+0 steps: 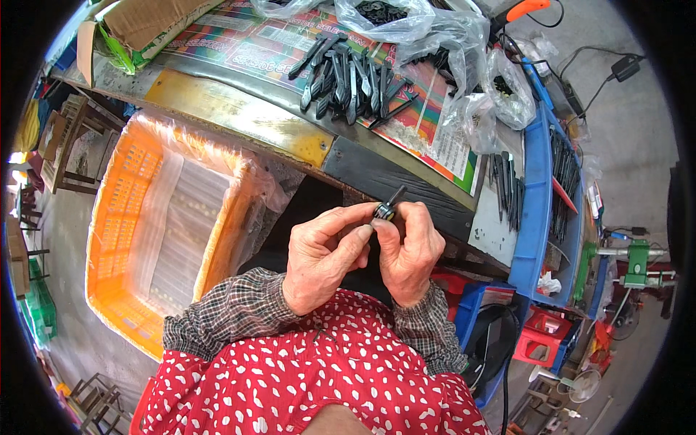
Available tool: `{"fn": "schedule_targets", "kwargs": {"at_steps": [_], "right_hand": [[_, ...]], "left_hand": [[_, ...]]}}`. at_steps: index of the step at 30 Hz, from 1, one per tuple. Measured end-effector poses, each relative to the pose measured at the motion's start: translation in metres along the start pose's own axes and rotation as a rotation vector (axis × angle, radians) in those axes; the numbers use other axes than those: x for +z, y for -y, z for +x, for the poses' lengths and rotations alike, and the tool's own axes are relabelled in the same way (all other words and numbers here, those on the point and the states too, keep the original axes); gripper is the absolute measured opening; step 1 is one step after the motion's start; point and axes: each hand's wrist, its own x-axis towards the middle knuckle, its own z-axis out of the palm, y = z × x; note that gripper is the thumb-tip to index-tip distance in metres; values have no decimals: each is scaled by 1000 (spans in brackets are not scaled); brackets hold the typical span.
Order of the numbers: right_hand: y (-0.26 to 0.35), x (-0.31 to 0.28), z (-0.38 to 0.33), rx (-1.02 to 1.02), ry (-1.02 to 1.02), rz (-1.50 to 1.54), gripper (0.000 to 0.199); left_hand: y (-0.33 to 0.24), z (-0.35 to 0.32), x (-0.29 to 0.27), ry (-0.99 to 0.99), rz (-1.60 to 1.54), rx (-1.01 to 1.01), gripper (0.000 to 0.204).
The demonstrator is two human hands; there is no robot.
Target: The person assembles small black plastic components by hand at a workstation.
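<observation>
Both hands meet just below the table's near edge, pinching one small black plastic part (388, 206) with a thin stem that sticks up between the fingertips. My left hand (325, 250) grips it from the left with thumb and forefinger. My right hand (411, 250) holds it from the right. A heap of similar long black parts (349, 80) lies on the tabletop beyond the hands.
An orange crate (116, 217) lined with clear plastic stands at the left, below the table. Clear bags (464, 43) of small black pieces lie at the table's far right. A blue tray (538, 181) with more black parts runs along the right. Red and blue bins (540, 337) sit lower right.
</observation>
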Motion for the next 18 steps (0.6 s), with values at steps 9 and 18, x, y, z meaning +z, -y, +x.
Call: {"fn": "schedule_targets", "kwargs": {"at_steps": [9, 18], "right_hand": [[-2, 0, -1, -71, 27, -49, 24], [-5, 8, -3, -62, -21, -38, 21]], "left_hand": [[4, -2, -7, 42, 36, -21, 27], [4, -3, -5, 6, 77, -27, 26]]}}
